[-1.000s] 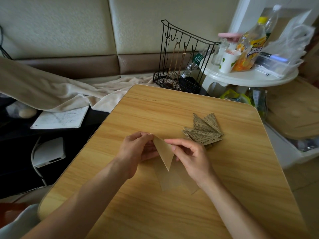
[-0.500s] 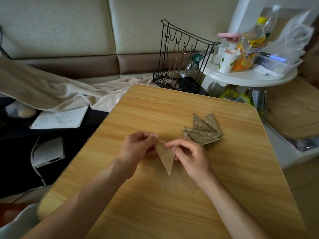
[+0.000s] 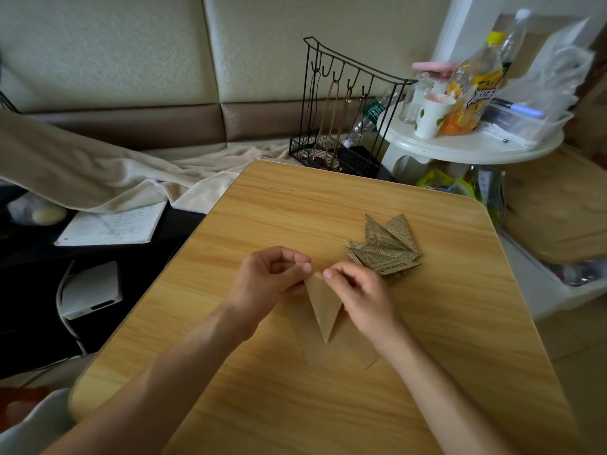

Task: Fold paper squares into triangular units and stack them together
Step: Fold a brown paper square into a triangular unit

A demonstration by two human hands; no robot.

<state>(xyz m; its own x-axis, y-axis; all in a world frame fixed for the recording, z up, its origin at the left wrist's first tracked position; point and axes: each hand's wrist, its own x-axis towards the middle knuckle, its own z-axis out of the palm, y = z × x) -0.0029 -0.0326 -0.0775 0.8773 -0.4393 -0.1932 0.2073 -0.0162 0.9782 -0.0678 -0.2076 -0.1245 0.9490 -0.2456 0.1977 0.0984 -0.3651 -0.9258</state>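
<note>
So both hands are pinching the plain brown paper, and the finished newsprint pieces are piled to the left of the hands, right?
Not quite. The head view shows the newsprint pieces piled to the right of the hands, beyond the right hand. The rest holds: the left hand and right hand both pinch the plain brown paper.

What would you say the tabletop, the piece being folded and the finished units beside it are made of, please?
Tabletop: looks like wood-grain laminate, smooth with a slight sheen; the grain is very regular, so probably printed rather than solid wood. Piece being folded: thin matte brown paper, kraft-like, holding sharp creases. Finished units: similar tan paper printed with newspaper-style text, crisply folded.
</note>
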